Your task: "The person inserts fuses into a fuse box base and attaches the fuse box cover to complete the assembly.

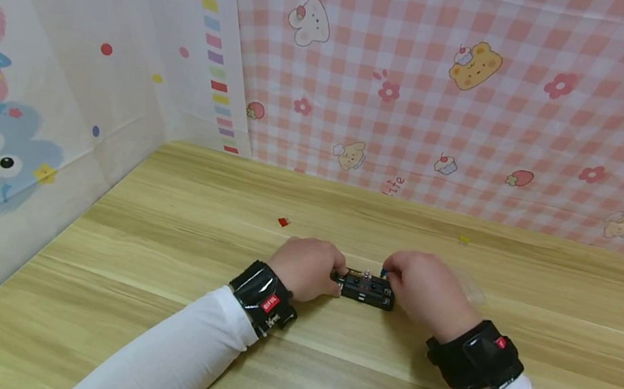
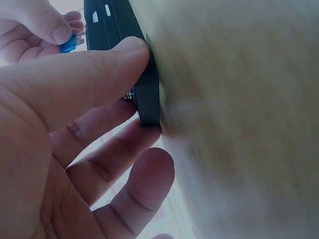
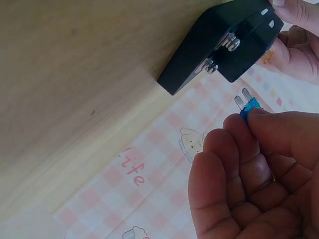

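A black fuse block point(image 1: 367, 291) with metal screw terminals lies on the wooden table between the hands. My left hand point(image 1: 308, 270) grips its left end, the thumb along one side and fingers at the other in the left wrist view. Between thumb and fingertip my right hand point(image 1: 426, 291) pinches a blue blade fuse point(image 3: 249, 108) just past the block's far right side. The fuse's two metal prongs point toward the block and stand apart from it in the right wrist view. Something small and orange point(image 3: 268, 56) shows at the block's far side there.
A red blade fuse point(image 1: 283, 222) lies on the table beyond the left hand. Farther back on the right is a small yellow piece point(image 1: 464, 239). Clear plastic point(image 1: 472, 289) lies beside the right hand. Patterned cloth point(image 1: 404, 86) hangs behind the table.
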Tool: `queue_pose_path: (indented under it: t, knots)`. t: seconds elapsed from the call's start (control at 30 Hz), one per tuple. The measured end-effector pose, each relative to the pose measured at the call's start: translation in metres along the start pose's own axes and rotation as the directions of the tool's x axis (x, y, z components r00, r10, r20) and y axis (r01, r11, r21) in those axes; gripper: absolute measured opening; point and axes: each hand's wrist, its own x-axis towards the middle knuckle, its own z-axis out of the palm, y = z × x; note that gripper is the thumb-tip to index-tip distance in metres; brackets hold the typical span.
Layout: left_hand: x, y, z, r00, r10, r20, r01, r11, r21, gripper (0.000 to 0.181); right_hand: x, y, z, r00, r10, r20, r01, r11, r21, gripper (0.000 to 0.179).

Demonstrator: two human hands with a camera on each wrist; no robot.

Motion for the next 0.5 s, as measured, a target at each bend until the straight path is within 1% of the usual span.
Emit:
queue_pose_path:
  t: [0.5]
  knots:
    - [-0.0001, 0.0003, 0.0001, 1.000, 0.003, -0.003, -0.003, 1.000, 0.008, 0.029, -0.0006, -0.0029, 0.0034, 1.000, -0.029, -0.007, 0.028, 0.999, -0.038, 0.008]
